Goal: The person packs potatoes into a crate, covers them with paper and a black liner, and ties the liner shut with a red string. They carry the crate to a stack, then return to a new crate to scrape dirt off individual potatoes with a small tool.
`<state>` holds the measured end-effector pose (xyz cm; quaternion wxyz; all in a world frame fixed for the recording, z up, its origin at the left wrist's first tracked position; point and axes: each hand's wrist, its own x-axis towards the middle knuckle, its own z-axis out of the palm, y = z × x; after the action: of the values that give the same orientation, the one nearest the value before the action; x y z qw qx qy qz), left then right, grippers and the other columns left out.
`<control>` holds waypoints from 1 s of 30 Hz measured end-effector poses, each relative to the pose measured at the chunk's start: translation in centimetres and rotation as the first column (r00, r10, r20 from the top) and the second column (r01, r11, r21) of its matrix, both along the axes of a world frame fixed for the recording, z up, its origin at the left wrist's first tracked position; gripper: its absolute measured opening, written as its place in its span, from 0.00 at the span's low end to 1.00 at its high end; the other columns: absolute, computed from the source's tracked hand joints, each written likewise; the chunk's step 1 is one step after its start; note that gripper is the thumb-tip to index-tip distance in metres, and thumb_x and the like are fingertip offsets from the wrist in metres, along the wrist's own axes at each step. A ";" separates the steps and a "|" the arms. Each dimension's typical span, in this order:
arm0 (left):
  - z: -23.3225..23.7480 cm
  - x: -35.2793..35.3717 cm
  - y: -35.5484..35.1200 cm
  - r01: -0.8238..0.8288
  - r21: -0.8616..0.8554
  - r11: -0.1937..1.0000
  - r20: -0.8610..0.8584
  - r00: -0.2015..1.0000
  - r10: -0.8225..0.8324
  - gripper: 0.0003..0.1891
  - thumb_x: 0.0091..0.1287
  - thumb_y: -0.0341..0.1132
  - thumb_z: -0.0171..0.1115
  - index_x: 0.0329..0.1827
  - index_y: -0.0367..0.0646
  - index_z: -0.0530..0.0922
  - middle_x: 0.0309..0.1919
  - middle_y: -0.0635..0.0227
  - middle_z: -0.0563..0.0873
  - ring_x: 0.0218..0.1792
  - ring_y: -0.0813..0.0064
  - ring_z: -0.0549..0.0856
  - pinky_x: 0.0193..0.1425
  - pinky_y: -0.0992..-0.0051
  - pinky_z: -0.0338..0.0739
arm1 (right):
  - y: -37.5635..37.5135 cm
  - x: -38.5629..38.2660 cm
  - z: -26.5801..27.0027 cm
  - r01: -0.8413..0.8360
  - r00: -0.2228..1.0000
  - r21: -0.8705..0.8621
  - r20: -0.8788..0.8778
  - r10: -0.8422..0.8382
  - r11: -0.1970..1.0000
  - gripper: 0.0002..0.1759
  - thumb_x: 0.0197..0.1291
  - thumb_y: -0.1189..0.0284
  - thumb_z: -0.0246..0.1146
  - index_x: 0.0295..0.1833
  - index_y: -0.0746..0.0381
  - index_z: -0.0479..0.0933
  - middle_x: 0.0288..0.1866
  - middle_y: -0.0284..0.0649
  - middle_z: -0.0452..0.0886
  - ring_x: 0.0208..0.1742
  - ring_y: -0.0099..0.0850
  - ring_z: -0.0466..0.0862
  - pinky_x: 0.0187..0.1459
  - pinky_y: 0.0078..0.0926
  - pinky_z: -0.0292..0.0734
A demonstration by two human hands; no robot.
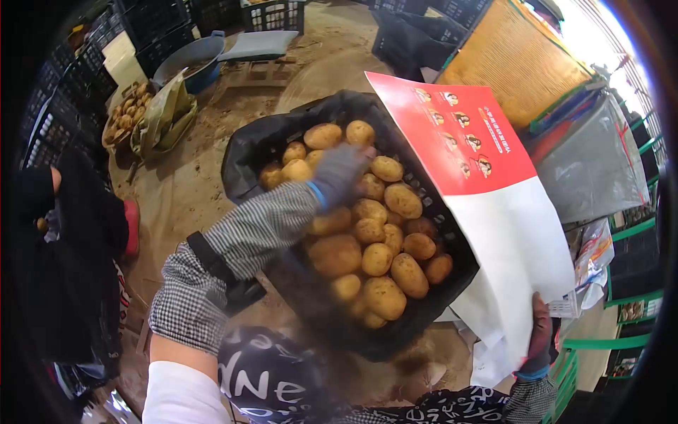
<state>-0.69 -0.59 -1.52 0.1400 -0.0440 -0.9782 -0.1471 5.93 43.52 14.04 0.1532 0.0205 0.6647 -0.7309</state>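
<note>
A black-lined crate point(462, 256) full of potatoes point(385, 297) stands in front of me. Over its upper part is my left hand point(340, 172), in a grey glove with a blue cuff, touching the potatoes; its fingers are blurred, and their grip does not show clearly. At the lower right my right hand point(539, 336), in a dark glove, grips the edge of a large red and white sheet point(508, 219). The sheet leans along the crate's right side, its red printed part at the top.
A blue-grey basin point(205, 55), a green sack point(166, 116) and a pile of potatoes point(129, 108) lie at the upper left. Black crates point(70, 92) are stacked behind. Another person's dark clothing point(67, 283) shows at left. Orange mesh point(510, 60) stands upper right.
</note>
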 end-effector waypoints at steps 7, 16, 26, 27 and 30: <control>-7.6 -0.4 -7.2 0.092 0.374 0.923 -0.015 0.995 -0.094 0.30 0.63 0.43 0.56 0.69 0.46 0.70 0.59 0.59 0.81 0.67 0.58 0.73 0.75 0.49 0.51 | -3.4 -3.6 -8.6 -0.136 0.570 0.780 -0.442 0.692 0.611 0.17 0.74 0.69 0.50 0.58 0.70 0.74 0.53 0.44 0.82 0.53 0.33 0.82 0.56 0.32 0.76; 0.8 14.4 -14.6 -0.663 -0.275 0.696 -0.156 0.745 0.648 0.35 0.63 0.47 0.62 0.72 0.40 0.66 0.73 0.46 0.62 0.73 0.42 0.61 0.76 0.52 0.55 | -7.2 -5.8 -15.2 -0.192 0.981 0.361 0.074 0.178 0.912 0.18 0.69 0.65 0.62 0.58 0.63 0.74 0.47 0.34 0.82 0.39 0.21 0.83 0.35 0.19 0.82; 3.0 4.4 -2.3 -0.250 -0.057 0.967 -0.036 0.968 0.248 0.41 0.65 0.59 0.57 0.77 0.47 0.59 0.77 0.47 0.55 0.77 0.38 0.49 0.77 0.45 0.43 | -8.4 -8.3 -10.0 -0.583 0.778 0.439 0.544 0.315 0.684 0.20 0.66 0.62 0.64 0.55 0.66 0.75 0.42 0.41 0.83 0.32 0.30 0.86 0.31 0.29 0.87; 3.4 3.2 -2.7 -0.270 -0.105 0.957 -0.026 0.963 0.269 0.42 0.65 0.59 0.57 0.78 0.47 0.59 0.77 0.47 0.55 0.77 0.39 0.49 0.77 0.44 0.42 | -8.2 -9.5 -7.4 -0.668 0.718 0.487 0.619 0.318 0.562 0.21 0.66 0.61 0.64 0.55 0.66 0.75 0.42 0.42 0.83 0.31 0.31 0.86 0.29 0.28 0.87; 4.4 0.3 -3.5 -0.302 -0.211 0.930 0.026 0.949 0.314 0.42 0.65 0.61 0.56 0.78 0.49 0.58 0.78 0.50 0.53 0.78 0.41 0.47 0.77 0.42 0.39 | -9.8 -11.7 -0.3 -0.506 0.759 0.863 0.443 0.476 0.003 0.24 0.66 0.58 0.63 0.58 0.66 0.76 0.49 0.48 0.84 0.41 0.42 0.88 0.37 0.36 0.87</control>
<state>-0.44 -4.13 2.92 0.1271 0.1003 -0.9865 -0.0234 -5.72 33.67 13.77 0.3571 -0.1130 0.9256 -0.0551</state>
